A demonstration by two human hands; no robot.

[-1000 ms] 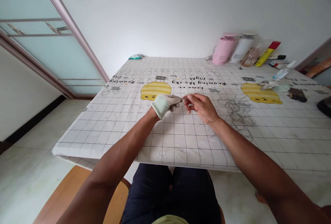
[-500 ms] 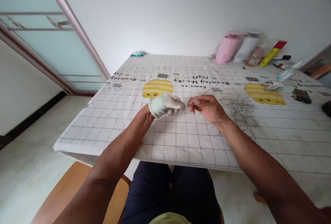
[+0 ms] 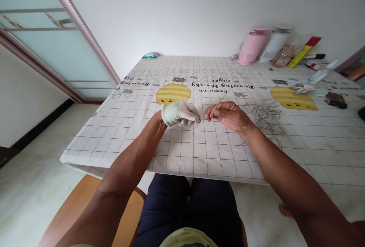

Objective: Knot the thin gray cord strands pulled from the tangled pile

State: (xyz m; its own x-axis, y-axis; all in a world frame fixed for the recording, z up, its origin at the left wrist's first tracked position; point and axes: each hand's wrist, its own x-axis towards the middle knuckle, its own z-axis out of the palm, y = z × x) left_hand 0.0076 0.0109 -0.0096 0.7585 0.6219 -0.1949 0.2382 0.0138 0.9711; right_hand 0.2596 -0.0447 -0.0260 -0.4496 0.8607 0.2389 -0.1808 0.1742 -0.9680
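Thin wire [image 3: 221,101] pinched between both hands above tabletop's near-middle, free end rising toward far edge. Left hand [image 3: 179,113], white-gloved, clenched on wire loop. Right hand [image 3: 226,113], bare, fingertips grasping wire. Tangled wire pile [image 3: 265,116] just right of right hand. Pink container [image 3: 251,46], white container [image 3: 273,44] at far right corner. Grid tablecloth [image 3: 137,133].

left hand [image 3: 179,112]: in a pale, whitish glove
right hand [image 3: 226,113]: bare
wire [image 3: 223,99]: thin, dark grey
wire tangle [image 3: 264,116], right of the right hand: dark grey loops
tablecloth [image 3: 199,152]: white with a thin dark grid, yellow striped figures, black lettering, grey stars
pink jug [image 3: 251,47], at the tablecloth's far edge: pink
white jug [image 3: 273,43], beside the pink jug: white, grey lid
packet [image 3: 303,51], right of the white jug: yellow, red end
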